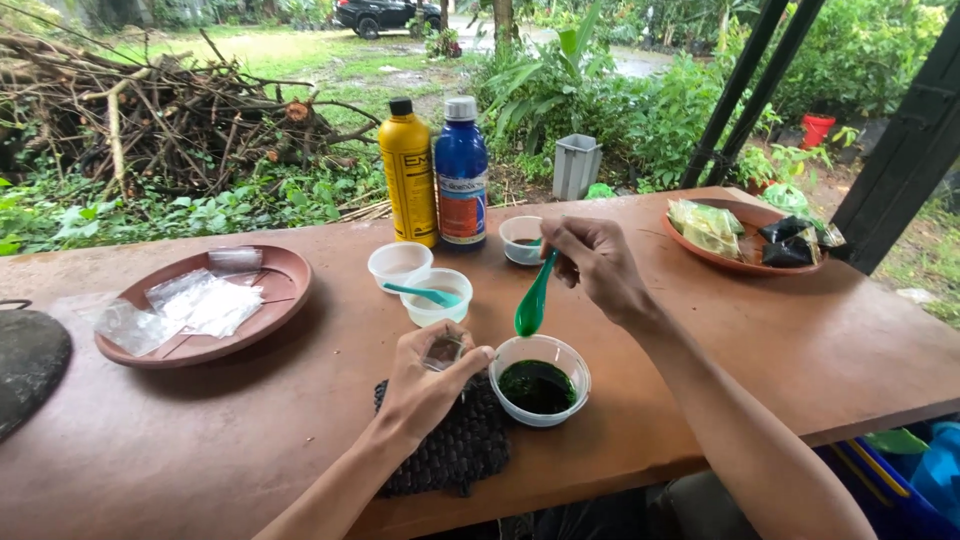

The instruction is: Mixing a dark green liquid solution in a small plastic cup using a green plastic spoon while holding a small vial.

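- Your right hand (592, 262) pinches the top of a green spoon (534, 297) between closed fingers; the spoon's long axis runs steeply down and slightly toward your left, its bowl end lowest.
- The spoon's bowl hangs just above the near-left rim of the clear cup of dark green liquid (540, 380), not touching the liquid as far as the view shows. That cup sits directly below and a little nearer to you than your right hand.
- Your left hand (425, 385) is curled shut around a small clear pouch (443, 352), held upright with its mouth up. It rests just beside the cup, on that cup's left, over a dark woven mat (455, 455) on the desk (300, 420).
- The pouch mouth lies down and to the left of the spoon bowl, close by; the right hand is the nearer one to the cup.
- Beyond your left hand stand 2 more white cups (420, 280), 1 holding a teal spoon (425, 294); a 3rd small cup (522, 240) sits just behind your right hand.
- Farther off are 2 bottles, yellow (408, 185) and blue (461, 185).
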